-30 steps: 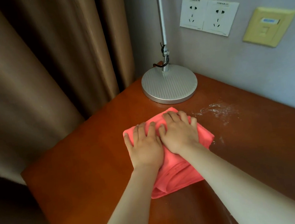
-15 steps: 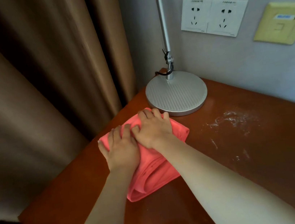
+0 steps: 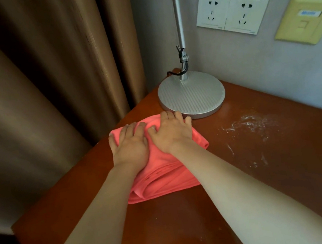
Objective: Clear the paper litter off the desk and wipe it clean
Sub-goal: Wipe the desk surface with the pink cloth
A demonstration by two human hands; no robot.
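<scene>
A folded pink cloth (image 3: 163, 175) lies on the reddish-brown wooden desk (image 3: 287, 176), close to its left rear corner. My left hand (image 3: 130, 146) and my right hand (image 3: 171, 134) lie side by side on the cloth's far half, palms down, fingers spread and pressing it flat. My right fingertips almost touch the lamp base. A patch of white powdery smears (image 3: 249, 126) marks the desk to the right of the cloth. No paper litter is in view.
A silver lamp base (image 3: 191, 94) with its upright pole (image 3: 177, 12) stands at the desk's rear corner. Brown curtains (image 3: 46, 76) hang left of the desk edge. Two wall sockets (image 3: 231, 10) and a yellow plate (image 3: 303, 19) sit on the grey wall behind.
Both hands have slid the cloth leftward and toward the lamp base, away from the white smears, then stayed near there over the last half second.
</scene>
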